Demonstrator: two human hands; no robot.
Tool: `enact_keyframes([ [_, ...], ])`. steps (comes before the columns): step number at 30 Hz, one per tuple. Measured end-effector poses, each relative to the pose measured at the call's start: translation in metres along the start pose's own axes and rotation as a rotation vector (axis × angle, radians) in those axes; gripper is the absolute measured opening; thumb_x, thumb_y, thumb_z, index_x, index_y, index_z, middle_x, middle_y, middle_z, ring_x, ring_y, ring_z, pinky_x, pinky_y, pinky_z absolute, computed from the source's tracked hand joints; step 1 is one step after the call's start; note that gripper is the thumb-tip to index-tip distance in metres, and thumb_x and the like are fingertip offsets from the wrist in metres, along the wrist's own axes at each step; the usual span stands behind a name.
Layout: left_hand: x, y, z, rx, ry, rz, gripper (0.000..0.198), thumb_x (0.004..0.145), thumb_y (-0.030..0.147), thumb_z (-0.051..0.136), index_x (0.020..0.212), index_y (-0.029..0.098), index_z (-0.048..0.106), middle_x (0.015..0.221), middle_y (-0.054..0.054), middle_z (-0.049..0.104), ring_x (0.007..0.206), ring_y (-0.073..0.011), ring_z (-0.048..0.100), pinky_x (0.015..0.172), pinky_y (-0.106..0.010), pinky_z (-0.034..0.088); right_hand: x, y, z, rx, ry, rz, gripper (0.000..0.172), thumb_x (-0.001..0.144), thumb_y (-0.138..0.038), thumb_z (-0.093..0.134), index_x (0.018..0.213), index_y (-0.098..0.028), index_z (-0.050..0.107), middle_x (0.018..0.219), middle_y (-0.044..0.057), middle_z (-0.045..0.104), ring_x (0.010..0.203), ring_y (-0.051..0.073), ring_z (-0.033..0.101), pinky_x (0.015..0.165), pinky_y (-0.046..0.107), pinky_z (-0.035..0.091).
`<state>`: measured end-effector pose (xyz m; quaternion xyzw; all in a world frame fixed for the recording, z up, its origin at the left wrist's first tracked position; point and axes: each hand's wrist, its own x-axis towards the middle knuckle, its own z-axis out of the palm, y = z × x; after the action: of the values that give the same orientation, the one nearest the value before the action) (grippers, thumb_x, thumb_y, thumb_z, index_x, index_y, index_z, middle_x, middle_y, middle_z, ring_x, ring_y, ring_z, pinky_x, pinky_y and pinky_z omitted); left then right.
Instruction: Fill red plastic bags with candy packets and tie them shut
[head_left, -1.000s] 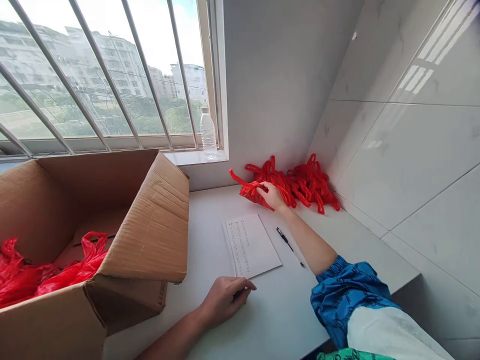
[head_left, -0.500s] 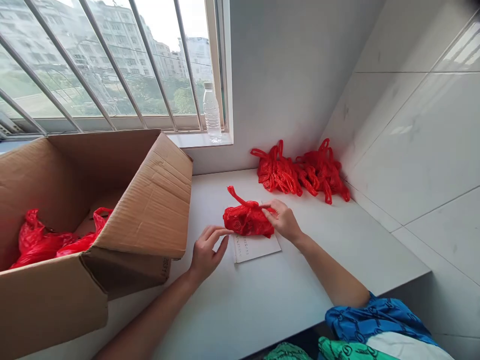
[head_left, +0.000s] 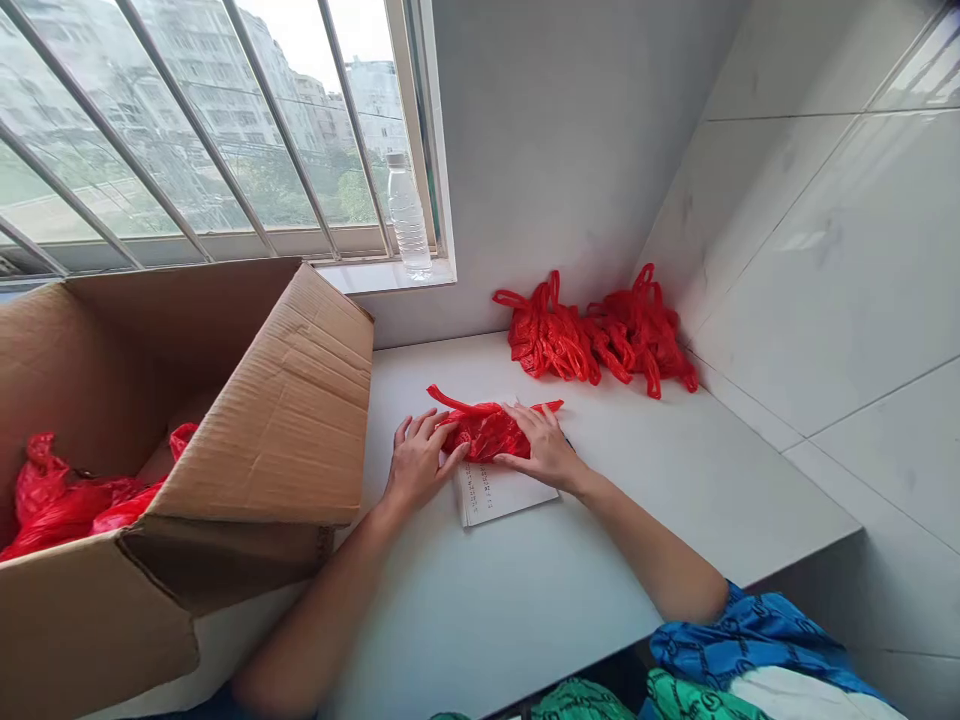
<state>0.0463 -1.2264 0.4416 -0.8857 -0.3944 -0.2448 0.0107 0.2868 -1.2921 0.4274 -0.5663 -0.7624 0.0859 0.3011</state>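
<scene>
A red plastic bag (head_left: 486,434), bundled up with its handle strips trailing out on top, lies across a white printed booklet (head_left: 502,494). Around the bag's left end curls my left hand (head_left: 421,460), thumb in front and fingers at the back. My right hand (head_left: 546,450) grips the other end, its fingers over the top and the thumb along the near side. What is inside the bag cannot be seen. Below the bag, the near part of the booklet shows small print in columns.
On my left stands an open cardboard box (head_left: 262,420) with red bags (head_left: 75,505) inside. More red plastic bags (head_left: 555,335) are heaped against the wall at the back of the white table (head_left: 675,470). A clear bottle (head_left: 409,225) stands on the sill of the barred window.
My left hand has moved from the bag's near edge onto its left end. My right hand has gone from pinching the top to covering the right end. The bag looks flatter.
</scene>
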Motion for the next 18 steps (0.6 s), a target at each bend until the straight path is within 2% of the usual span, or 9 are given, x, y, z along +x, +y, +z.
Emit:
enact_keyframes([
  [2, 0.007, 0.009, -0.004, -0.036, 0.061, 0.062, 0.029, 0.099, 0.038, 0.046, 0.114, 0.025, 0.067, 0.129, -0.005, 0.065, 0.128, -0.0248, 0.052, 0.116, -0.048, 0.030, 0.006, -0.002, 0.000, 0.030, 0.091, 0.022, 0.062, 0.098, -0.052, 0.044, 0.151, -0.022, 0.037, 0.149, 0.011, 0.048, 0.142, 0.027, 0.039, 0.120, 0.054, 0.024],
  [4, 0.016, 0.016, 0.000, -0.067, 0.027, 0.151, 0.031, 0.101, 0.033, 0.042, 0.121, 0.026, 0.065, 0.133, -0.004, 0.063, 0.130, -0.0223, 0.052, 0.115, -0.044, 0.033, 0.010, -0.001, 0.009, 0.023, 0.108, 0.025, 0.055, 0.102, -0.045, 0.036, 0.151, -0.021, 0.037, 0.153, 0.010, 0.044, 0.145, 0.025, 0.035, 0.119, 0.048, 0.030],
  [6, 0.024, 0.018, 0.012, -0.057, -0.056, 0.199, 0.038, 0.101, 0.034, 0.042, 0.135, 0.025, 0.057, 0.144, -0.006, 0.054, 0.137, -0.0241, 0.045, 0.115, -0.044, 0.034, 0.012, 0.003, 0.022, -0.034, 0.053, 0.022, 0.056, 0.102, -0.041, 0.034, 0.153, -0.018, 0.033, 0.157, 0.010, 0.038, 0.148, 0.025, 0.029, 0.120, 0.048, 0.028],
  [8, 0.027, 0.015, 0.025, -0.024, -0.129, 0.184, 0.048, 0.100, 0.038, 0.043, 0.145, 0.022, 0.047, 0.153, -0.008, 0.044, 0.143, -0.0271, 0.038, 0.116, -0.048, 0.033, 0.012, 0.007, 0.033, -0.101, -0.014, 0.027, 0.060, 0.102, -0.041, 0.037, 0.155, -0.015, 0.029, 0.160, 0.011, 0.032, 0.149, 0.025, 0.025, 0.122, 0.050, 0.022],
  [11, 0.026, 0.009, 0.037, 0.000, -0.186, 0.157, 0.052, 0.101, 0.039, 0.039, 0.149, 0.019, 0.041, 0.155, -0.009, 0.039, 0.144, -0.0271, 0.035, 0.118, -0.049, 0.030, 0.010, 0.010, 0.039, -0.150, -0.061, 0.051, 0.067, 0.100, -0.045, 0.040, 0.156, -0.011, 0.024, 0.161, 0.012, 0.026, 0.150, 0.024, 0.023, 0.123, 0.049, 0.020],
  [18, 0.023, 0.014, 0.036, 0.054, -0.205, 0.131, 0.052, 0.098, 0.031, 0.041, 0.148, 0.016, 0.043, 0.156, -0.009, 0.037, 0.145, -0.0257, 0.034, 0.120, -0.049, 0.028, 0.009, 0.009, 0.035, -0.167, -0.076, 0.037, 0.071, 0.099, -0.050, 0.041, 0.156, -0.011, 0.025, 0.161, 0.013, 0.026, 0.150, 0.025, 0.023, 0.124, 0.048, 0.019],
])
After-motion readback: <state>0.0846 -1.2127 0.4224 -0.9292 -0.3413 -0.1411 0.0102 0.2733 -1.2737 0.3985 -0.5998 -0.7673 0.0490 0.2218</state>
